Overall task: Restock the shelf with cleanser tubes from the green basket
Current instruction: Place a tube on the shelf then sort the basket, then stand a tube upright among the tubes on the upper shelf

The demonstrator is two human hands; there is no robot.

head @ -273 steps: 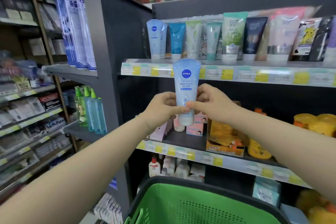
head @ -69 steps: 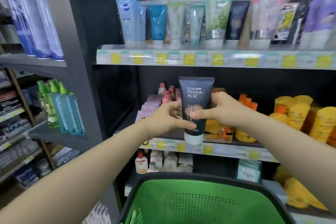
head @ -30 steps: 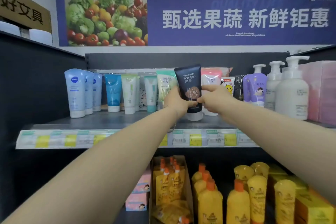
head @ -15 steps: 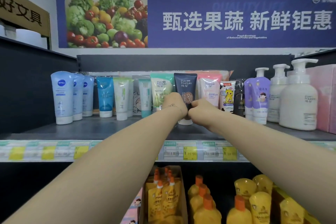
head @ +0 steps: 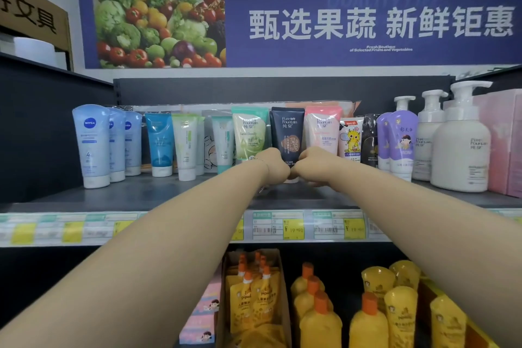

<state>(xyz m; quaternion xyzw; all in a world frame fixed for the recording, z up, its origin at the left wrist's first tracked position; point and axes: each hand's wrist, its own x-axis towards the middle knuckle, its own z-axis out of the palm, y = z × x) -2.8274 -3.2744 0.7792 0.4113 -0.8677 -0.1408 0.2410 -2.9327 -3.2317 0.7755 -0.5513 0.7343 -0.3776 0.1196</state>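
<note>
Left hand (head: 272, 164) and right hand (head: 310, 164) both curl round the bottom of the dark navy tube (head: 287, 133), which stands upright on the shelf (head: 169, 195). A green tube (head: 248, 133) sits just left of the grip, a pink tube (head: 322, 130) just right.

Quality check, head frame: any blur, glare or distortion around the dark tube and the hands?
Head view: lighting even, no hard shadows; dark tube label sharp above left hand and right hand; price strip smeared and faintly glary toward the left; wide-angle stretch at the frame edges.
</note>
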